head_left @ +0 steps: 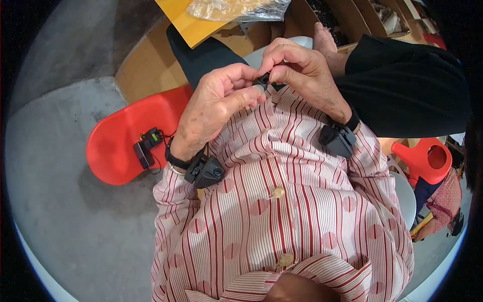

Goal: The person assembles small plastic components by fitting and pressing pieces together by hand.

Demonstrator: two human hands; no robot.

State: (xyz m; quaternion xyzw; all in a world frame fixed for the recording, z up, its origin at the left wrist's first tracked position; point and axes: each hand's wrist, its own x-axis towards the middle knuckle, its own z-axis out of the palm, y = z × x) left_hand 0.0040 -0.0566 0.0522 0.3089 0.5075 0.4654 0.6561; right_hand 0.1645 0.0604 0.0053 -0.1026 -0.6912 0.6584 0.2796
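Note:
Both hands meet in front of my striped shirt, around one small black part (262, 80). Thumb and fingers of my left hand (211, 103) pinch it from the left. On the other side, my right hand (307, 70) grips its upper end between thumb and forefinger. The part is short and dark, with a rounded form; its exact kind is too small to tell, and fingertips cover much of it. Each wrist wears a black strap with a camera-like device, one at the left wrist (204, 171) and one at the right wrist (337, 140).
A red chair (113, 133) stands to the left with small black devices and cables (146, 146) on it. Beyond my hands lie a yellow board (188, 25), a clear plastic bag (236, 9) and cardboard boxes (347, 17). Another person (445, 201) is at the far right, near a red stool (425, 158).

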